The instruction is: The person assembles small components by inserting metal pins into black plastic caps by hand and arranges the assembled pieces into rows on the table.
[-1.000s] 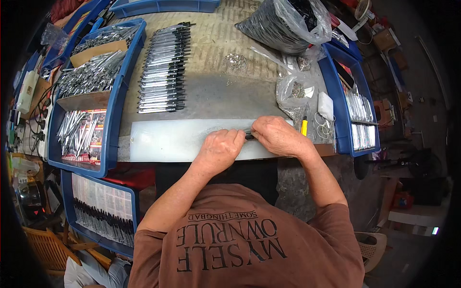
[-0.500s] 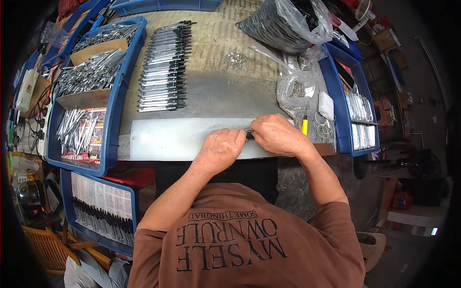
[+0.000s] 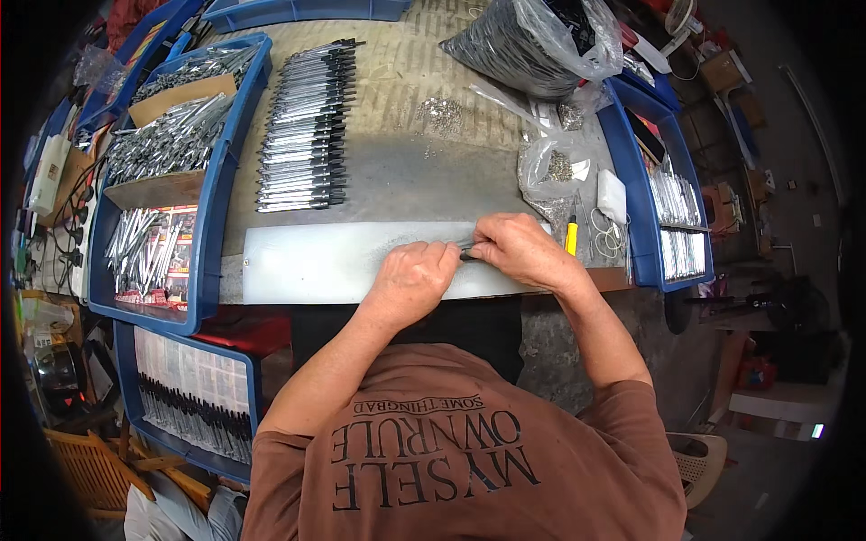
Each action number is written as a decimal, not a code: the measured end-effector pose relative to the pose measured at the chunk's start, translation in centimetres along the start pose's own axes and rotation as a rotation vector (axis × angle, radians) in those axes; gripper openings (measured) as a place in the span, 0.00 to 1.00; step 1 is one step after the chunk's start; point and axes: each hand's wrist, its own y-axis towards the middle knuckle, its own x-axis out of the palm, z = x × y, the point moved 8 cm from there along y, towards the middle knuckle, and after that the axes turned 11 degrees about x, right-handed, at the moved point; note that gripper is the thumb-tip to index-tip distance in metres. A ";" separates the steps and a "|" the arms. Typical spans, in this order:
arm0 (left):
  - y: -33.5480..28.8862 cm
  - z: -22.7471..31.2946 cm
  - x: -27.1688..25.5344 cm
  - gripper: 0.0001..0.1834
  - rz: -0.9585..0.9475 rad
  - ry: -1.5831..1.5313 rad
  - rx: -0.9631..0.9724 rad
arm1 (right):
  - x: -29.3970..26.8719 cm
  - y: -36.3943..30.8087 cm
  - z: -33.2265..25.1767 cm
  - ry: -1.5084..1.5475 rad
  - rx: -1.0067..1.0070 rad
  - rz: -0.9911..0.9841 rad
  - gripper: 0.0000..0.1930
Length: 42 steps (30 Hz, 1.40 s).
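Over a white board [image 3: 307, 266] at the table's front edge, my left hand [image 3: 417, 278] and my right hand [image 3: 516, 249] are closed close together. Between their fingertips shows a short dark piece of a pen [image 3: 466, 253]; the fingers cover the rest of it. Beyond the board, to the left, lies a stacked row of silver pens with black ends [image 3: 307, 126]. A yellow-handled tool with a thin point [image 3: 571, 236] rests just right of my right hand.
A blue bin [image 3: 212, 225] of loose silver pen parts stands at left, a lower tray of pens [image 3: 194, 379] nearer me. Tiny metal parts [image 3: 440, 114], a plastic bag of black parts [image 3: 532, 50] and a smaller bag [image 3: 552, 169] lie beyond. Another blue bin [image 3: 663, 194] stands at right.
The fingers of my right hand have shifted slightly round the pen, and less of the dark piece shows. My left hand stays almost in place.
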 end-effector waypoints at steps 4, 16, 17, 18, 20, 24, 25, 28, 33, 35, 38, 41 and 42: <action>-0.1 -0.3 0.0 0.08 0.000 -0.028 -0.031 | -0.3 0.0 1.0 0.122 0.083 -0.057 0.10; 0.5 -0.3 -0.5 0.07 0.063 -0.080 -0.038 | -8.4 -1.4 9.2 0.368 0.305 0.388 0.08; 0.5 -0.4 -0.6 0.07 0.073 -0.082 -0.049 | -9.4 -1.6 9.9 0.306 0.345 0.459 0.09; 0.6 -0.2 -0.8 0.07 0.080 -0.087 -0.026 | -10.0 -1.6 10.5 0.299 0.352 0.481 0.09; 0.5 -0.3 -0.6 0.07 0.028 -0.077 -0.052 | -10.5 -1.4 11.4 0.257 0.359 0.517 0.09; 0.6 -0.1 -0.7 0.08 0.024 -0.067 -0.044 | -9.7 -0.1 12.9 0.090 0.295 0.468 0.09; 0.5 -0.1 -0.7 0.08 0.027 -0.066 -0.036 | -9.5 0.3 12.7 0.036 0.265 0.465 0.09; 0.5 -0.1 -0.3 0.07 -0.027 -0.030 -0.030 | -8.2 1.3 14.0 -0.091 0.285 0.394 0.09; 0.5 -0.2 -0.4 0.09 -0.010 -0.059 -0.048 | -6.9 2.2 14.8 -0.176 0.344 0.327 0.08; 0.6 -0.1 -0.5 0.09 -0.005 -0.058 -0.048 | -6.7 2.5 15.3 -0.198 0.329 0.311 0.08; 0.6 -0.2 -0.5 0.08 -0.006 -0.046 -0.036 | -6.4 2.7 14.9 -0.253 0.299 0.290 0.08; 0.6 -0.1 -0.4 0.08 -0.015 -0.038 -0.024 | -6.2 3.0 14.9 -0.302 0.273 0.287 0.07; 0.7 -0.1 -0.4 0.08 -0.017 -0.041 -0.025 | -6.1 3.0 14.9 -0.320 0.260 0.288 0.07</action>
